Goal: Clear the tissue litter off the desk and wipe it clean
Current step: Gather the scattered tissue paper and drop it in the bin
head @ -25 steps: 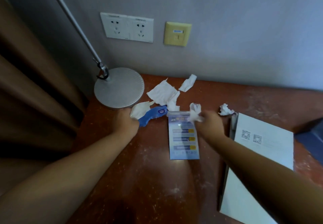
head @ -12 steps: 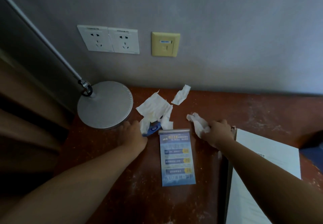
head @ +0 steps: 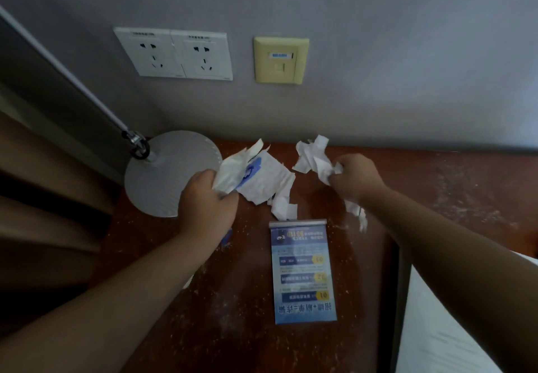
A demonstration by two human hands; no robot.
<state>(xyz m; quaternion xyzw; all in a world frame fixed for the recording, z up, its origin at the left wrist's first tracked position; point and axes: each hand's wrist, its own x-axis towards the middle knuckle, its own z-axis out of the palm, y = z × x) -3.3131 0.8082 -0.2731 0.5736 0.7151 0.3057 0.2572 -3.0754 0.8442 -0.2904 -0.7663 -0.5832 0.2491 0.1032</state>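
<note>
Left grip (head: 208, 197), right grip (head: 356, 179) over dusty bench (head: 436, 192), both full.
Left grip clutches torn tissues (head: 270, 187) plus blue-printed wrapper (head: 249, 173), beside lamp base (head: 168, 174); right grip holds crumpled tissue wad (head: 313, 157), scraps dangling; blue leaflet (head: 302, 273) flat on bench.

One view is supplied, taken from head height and directed forward and steeply down onto the desk (head: 436, 186). The wall (head: 378, 52) is faced nearly square-on; its sockets (head: 174, 53) are seen above and beyond the left hand (head: 208, 200). Both forearms are recorded at close range, running in from the lower corners. The lamp base (head: 163, 174) is framed just left of the left hand, the right hand (head: 356, 179) right of centre. Tissue (head: 262, 180) gripped in each hand is framed near the middle.
</note>
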